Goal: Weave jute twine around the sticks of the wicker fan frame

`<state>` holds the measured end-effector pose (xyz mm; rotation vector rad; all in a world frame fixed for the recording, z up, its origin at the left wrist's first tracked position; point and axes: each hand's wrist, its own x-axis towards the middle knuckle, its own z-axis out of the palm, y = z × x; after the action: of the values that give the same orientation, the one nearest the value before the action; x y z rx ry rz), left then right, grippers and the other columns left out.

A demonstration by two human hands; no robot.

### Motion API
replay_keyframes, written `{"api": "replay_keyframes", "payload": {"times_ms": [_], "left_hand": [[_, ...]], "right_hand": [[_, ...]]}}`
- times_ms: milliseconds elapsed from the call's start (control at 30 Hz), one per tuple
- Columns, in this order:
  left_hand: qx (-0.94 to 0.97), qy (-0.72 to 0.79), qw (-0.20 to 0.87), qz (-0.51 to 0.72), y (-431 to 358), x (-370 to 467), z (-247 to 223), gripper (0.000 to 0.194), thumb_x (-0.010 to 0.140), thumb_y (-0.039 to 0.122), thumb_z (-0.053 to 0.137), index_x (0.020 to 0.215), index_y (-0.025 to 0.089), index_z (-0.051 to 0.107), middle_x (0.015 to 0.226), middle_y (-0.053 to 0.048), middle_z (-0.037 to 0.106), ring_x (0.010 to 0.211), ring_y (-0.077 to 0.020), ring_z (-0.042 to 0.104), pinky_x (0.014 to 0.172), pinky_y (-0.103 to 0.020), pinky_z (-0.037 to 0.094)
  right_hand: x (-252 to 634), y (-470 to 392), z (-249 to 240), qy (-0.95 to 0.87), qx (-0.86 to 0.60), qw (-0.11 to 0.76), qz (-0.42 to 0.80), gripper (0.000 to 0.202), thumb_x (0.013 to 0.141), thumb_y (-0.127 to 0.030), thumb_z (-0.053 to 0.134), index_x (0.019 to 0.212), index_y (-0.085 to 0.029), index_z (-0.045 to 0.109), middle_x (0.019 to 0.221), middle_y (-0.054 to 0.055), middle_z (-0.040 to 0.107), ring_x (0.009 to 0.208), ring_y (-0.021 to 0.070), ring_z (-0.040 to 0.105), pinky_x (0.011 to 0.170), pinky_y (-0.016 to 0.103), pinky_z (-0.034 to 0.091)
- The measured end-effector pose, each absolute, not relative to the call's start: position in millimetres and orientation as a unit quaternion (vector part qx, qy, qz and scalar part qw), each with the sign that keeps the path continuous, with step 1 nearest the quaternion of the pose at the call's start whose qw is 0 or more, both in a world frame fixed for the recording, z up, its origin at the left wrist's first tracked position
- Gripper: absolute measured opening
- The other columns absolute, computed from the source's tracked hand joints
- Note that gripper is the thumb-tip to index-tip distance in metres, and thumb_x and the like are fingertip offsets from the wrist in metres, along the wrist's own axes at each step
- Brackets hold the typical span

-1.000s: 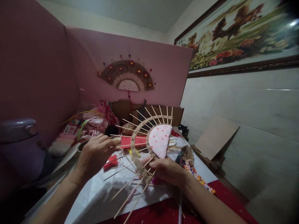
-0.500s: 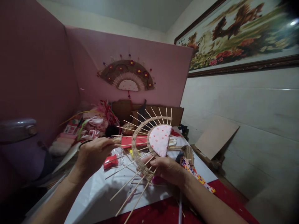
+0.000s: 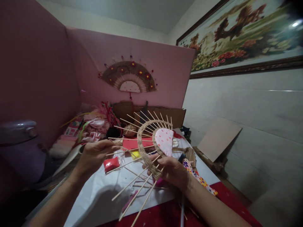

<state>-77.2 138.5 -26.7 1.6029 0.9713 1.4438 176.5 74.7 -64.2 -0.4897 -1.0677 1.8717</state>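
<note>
My right hand [image 3: 174, 171] grips the lower end of a half-woven fan [image 3: 146, 151], thumb on the front. Thin wooden sticks fan out from its half-round white fabric centre [image 3: 164, 141] with red dots. A band of brown twine is woven across the sticks, with a gap between it and the centre. My left hand [image 3: 98, 154] is closed in a pinch at the left, near the stick tips. A thin strand of twine [image 3: 129, 150] appears to run from its fingertips toward the woven band; part of it is hard to make out among the sticks.
A finished fan [image 3: 130, 75] hangs on the pink board behind. Pink fabrics and ribbons [image 3: 97, 121] are piled at the back left. On the white table cover [image 3: 94, 195] lie a red packet [image 3: 111, 164], a yellow packet [image 3: 135, 154] and a flower-patterned strip [image 3: 201, 181].
The fan has turned slightly and shifted a little to the right in my right hand. My left hand stays pinched, almost in the same place.
</note>
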Motion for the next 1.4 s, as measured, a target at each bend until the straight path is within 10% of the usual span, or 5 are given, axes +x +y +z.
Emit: {"api": "replay_keyframes", "payload": {"times_ms": [267, 1400], "left_hand": [[0.627, 0.346, 0.514, 0.473, 126.2, -41.0, -45.4, 0.022, 0.06, 0.033, 0.073, 0.071, 0.015, 0.07, 0.036, 0.003, 0.052, 0.031, -0.007, 0.041, 0.031, -0.017, 0.028], [0.615, 0.332, 0.537, 0.473, 116.7, -32.7, -47.2, 0.021, 0.066, 0.029, 0.071, 0.083, 0.017, 0.073, 0.063, -0.002, 0.064, 0.061, -0.0129, 0.051, 0.06, -0.025, 0.039]], "right_hand": [[170.7, 67.6, -62.9, -0.443, -0.17, 0.395, 0.787, 0.034, 0.068, -0.023, 0.053, 0.098, -0.009, 0.062, 0.094, 0.012, 0.069, 0.078, 0.0188, 0.065, 0.076, 0.031, 0.045], [170.5, 74.9, -70.5, -0.452, -0.167, 0.412, 0.773, 0.039, 0.068, -0.024, 0.051, 0.102, -0.006, 0.061, 0.089, 0.012, 0.068, 0.079, 0.0178, 0.063, 0.077, 0.029, 0.044]]}}
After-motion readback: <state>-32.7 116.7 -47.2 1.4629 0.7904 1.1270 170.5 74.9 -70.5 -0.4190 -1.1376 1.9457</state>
